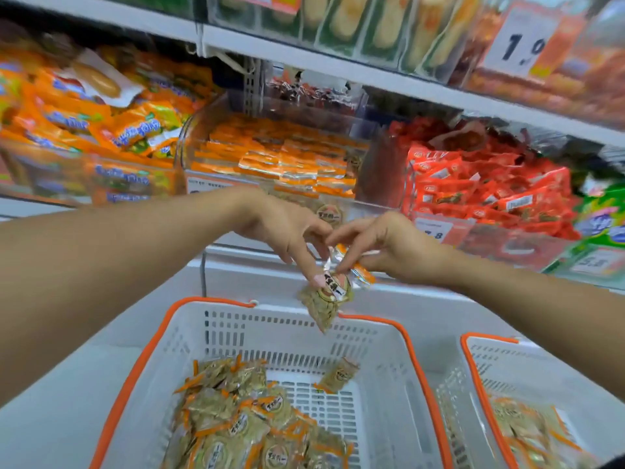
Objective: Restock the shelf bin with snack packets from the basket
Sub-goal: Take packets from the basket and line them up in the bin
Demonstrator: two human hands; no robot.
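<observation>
Looking halfway done tbh: a snack packet (326, 296) is pinched by both hands, loads left in the basket (135, 367).

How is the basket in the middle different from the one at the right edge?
The middle basket shows nearly whole, while the right basket is cut off by the frame. The middle basket sits below both hands; the right basket sits beside the right forearm. Both are white with orange rims and hold tan snack packets.
</observation>
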